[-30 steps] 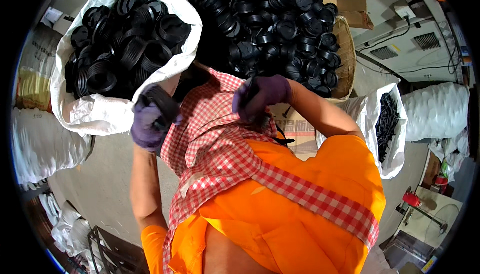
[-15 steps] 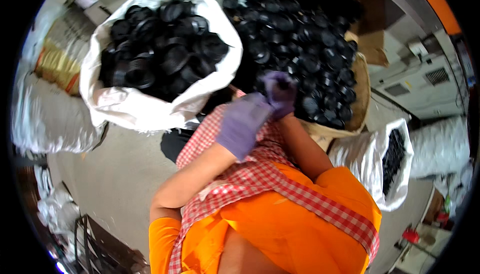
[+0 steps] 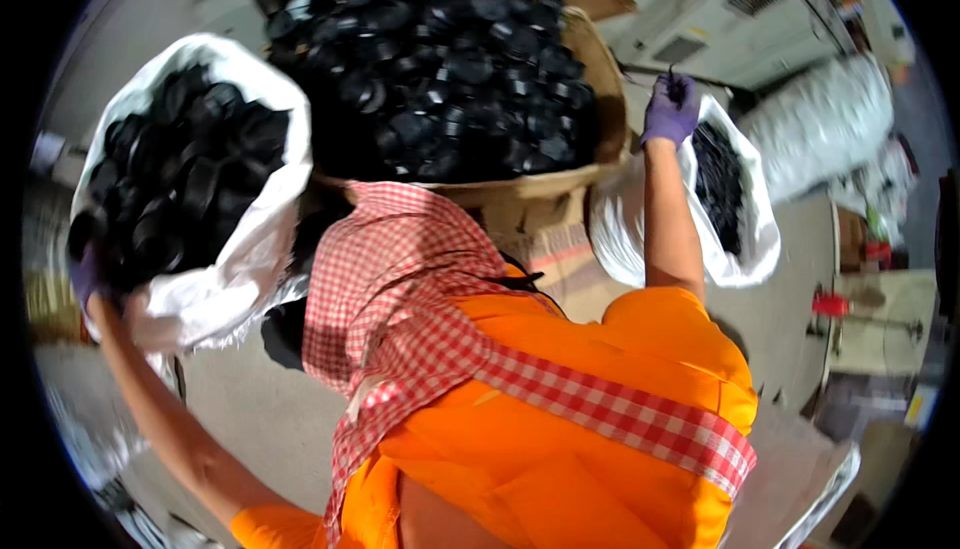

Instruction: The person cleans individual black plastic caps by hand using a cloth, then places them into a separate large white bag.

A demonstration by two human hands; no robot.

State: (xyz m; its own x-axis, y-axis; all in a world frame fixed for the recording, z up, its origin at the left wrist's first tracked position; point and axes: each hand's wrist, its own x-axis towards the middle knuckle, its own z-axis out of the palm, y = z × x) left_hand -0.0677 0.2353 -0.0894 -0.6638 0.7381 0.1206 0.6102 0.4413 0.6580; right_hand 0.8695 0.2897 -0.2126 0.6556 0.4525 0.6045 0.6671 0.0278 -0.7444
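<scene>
Two gloved hands are apart: my right hand (image 3: 669,112) pinches a light, stiff black sliver over the right sack (image 3: 745,249), my left hand (image 3: 90,274) grips the upper-left sack's (image 3: 250,249) limp rim.

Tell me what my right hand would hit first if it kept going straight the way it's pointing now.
Probably the white sack of small black pieces: your right hand hangs over its open mouth, pinching a thin black scrap. Depth is unclear.

orange shirt (image 3: 560,429), red-checked cloth (image 3: 400,279), purple gloves (image 3: 668,114)
</scene>
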